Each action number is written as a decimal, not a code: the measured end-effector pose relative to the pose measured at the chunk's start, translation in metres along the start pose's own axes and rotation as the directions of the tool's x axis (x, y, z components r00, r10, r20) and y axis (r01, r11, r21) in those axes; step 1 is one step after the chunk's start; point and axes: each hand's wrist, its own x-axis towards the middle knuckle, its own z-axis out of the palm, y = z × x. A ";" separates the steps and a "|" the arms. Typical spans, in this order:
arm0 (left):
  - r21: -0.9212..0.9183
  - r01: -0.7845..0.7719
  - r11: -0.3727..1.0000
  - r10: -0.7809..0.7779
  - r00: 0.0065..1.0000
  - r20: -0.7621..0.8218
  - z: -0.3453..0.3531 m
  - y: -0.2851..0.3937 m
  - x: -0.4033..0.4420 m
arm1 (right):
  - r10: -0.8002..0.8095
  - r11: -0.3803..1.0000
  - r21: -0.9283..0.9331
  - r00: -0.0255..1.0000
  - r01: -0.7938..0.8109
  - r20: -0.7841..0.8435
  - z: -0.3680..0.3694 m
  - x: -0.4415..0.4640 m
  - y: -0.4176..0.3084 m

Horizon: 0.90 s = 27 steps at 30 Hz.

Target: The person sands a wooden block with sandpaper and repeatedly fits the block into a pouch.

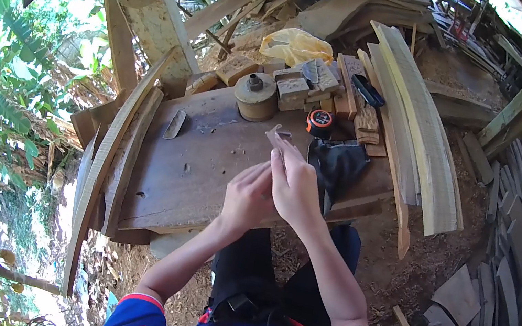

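Note:
Over the front part of a dark wooden workbench [208, 147], my left hand [248, 194] and my right hand [296, 183] are pressed together. A small pale piece [274, 136], perhaps a wood scrap, sticks out past the fingertips of my right hand. The fingers of my left hand are partly hidden behind the right one, and what lies between the palms cannot be seen. Beyond my hands are a round wooden spindle block [256, 98] and an orange and black tape measure [319, 123]. A dark cloth [337, 166] lies just right of my right hand.
Wood blocks [291, 88], a yellowish plastic bag [297, 47] and a black object [368, 91] sit at the bench's back. Long curved boards [421, 128] lean along the right side, others [113, 151] along the left. A wood pile [345, 3] stands behind.

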 end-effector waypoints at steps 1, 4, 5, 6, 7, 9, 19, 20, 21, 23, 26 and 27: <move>-0.058 0.124 0.991 -0.121 0.991 0.051 -0.003 0.000 0.000 | -0.042 0.999 -0.028 0.999 0.042 -0.017 0.002 0.000 0.000; -0.115 0.372 0.921 -0.365 0.927 0.084 -0.008 0.004 0.003 | -0.110 0.992 -0.058 0.993 0.108 -0.031 0.005 -0.005 -0.006; -0.142 0.356 0.923 -0.356 0.934 0.032 -0.004 0.008 0.002 | -0.120 0.991 -0.066 0.993 0.119 -0.022 0.005 -0.004 -0.006; -0.167 0.342 0.925 -0.350 0.937 -0.019 -0.001 0.009 -0.001 | -0.127 0.989 -0.074 0.992 0.126 -0.010 0.006 -0.005 -0.007; -0.075 0.034 0.997 -0.042 0.994 -0.104 0.003 0.003 0.001 | -0.097 0.993 -0.072 0.995 0.096 -0.017 0.007 -0.003 -0.003; -0.115 0.148 0.982 -0.148 0.989 0.008 -0.001 0.000 0.002 | -0.049 0.996 -0.070 0.999 0.047 -0.023 0.009 0.008 0.004; -0.112 0.326 0.939 -0.314 0.943 0.115 -0.015 -0.003 0.005 | -0.162 0.948 -0.279 0.987 0.152 -0.014 0.013 -0.001 -0.005; -0.128 0.378 0.917 -0.368 0.925 0.094 -0.015 -0.003 0.006 | -0.184 0.940 -0.293 0.983 0.173 -0.010 0.013 -0.005 -0.006; -0.143 0.430 0.891 -0.424 0.903 0.072 -0.015 -0.004 0.005 | -0.206 0.932 -0.304 0.979 0.195 -0.002 0.013 -0.009 -0.008; -0.176 0.394 0.902 -0.401 0.916 -0.006 -0.005 -0.004 0.001 | -0.210 0.928 -0.316 0.978 0.198 -0.003 0.014 -0.007 -0.006; -0.094 0.229 0.969 -0.224 0.973 0.061 -0.008 -0.011 0.006 | -0.190 0.921 -0.348 0.982 0.176 -0.004 0.015 0.001 0.002; -0.112 0.359 0.927 -0.348 0.932 0.101 -0.014 -0.012 0.010 | -0.215 0.905 -0.375 0.977 0.201 0.003 0.015 -0.002 0.000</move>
